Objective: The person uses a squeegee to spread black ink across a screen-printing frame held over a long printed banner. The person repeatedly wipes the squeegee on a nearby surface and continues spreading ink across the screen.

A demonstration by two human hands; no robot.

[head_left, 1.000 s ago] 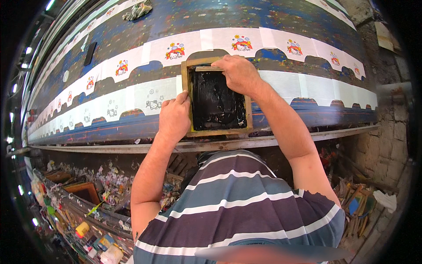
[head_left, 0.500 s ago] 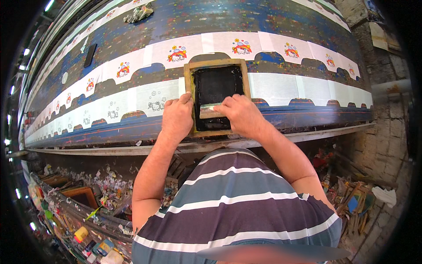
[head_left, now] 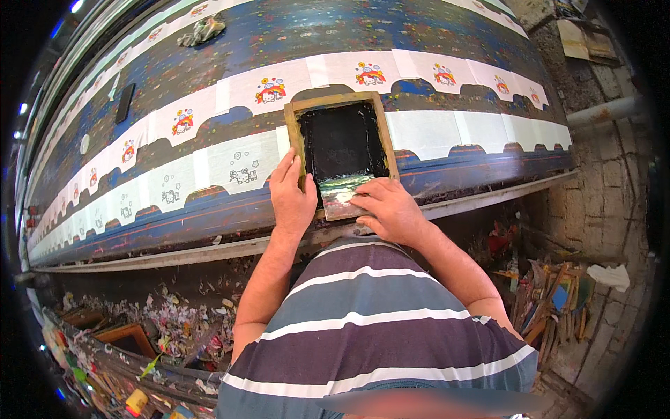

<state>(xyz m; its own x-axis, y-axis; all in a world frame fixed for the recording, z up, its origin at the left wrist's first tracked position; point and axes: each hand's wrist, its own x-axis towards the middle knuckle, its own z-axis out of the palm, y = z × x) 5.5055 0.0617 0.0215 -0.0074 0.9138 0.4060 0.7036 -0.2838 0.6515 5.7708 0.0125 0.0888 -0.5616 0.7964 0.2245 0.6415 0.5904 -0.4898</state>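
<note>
A wooden-framed printing screen (head_left: 391,150) lies over the row of white fabric pieces at the near edge of the long table. Black ink covers its mesh (head_left: 338,140), with a faint drawing showing through. My left hand (head_left: 293,199) grips the frame's left rail, fingers stretched along the outside and thumb toward the inside. In my right hand (head_left: 396,211) is a wide, ink-smeared squeegee (head_left: 338,197), tilted back at the near end of the screen. To the left, a fabric piece (head_left: 243,167) bears a black outline print.
Behind runs a row of fabric pieces with coloured prints (head_left: 370,72). A dark oblong object (head_left: 125,103) and a crumpled rag (head_left: 202,32) lie on the paint-spotted table (head_left: 279,42). A rail (head_left: 174,257) borders its near edge. Scraps (head_left: 174,307) and wooden pieces (head_left: 558,297) litter the floor.
The squeegee has come toward me to the screen's near end and tipped back. My left hand has slid nearer along the rail, its fingers straightening. The whole view has shifted slightly.
</note>
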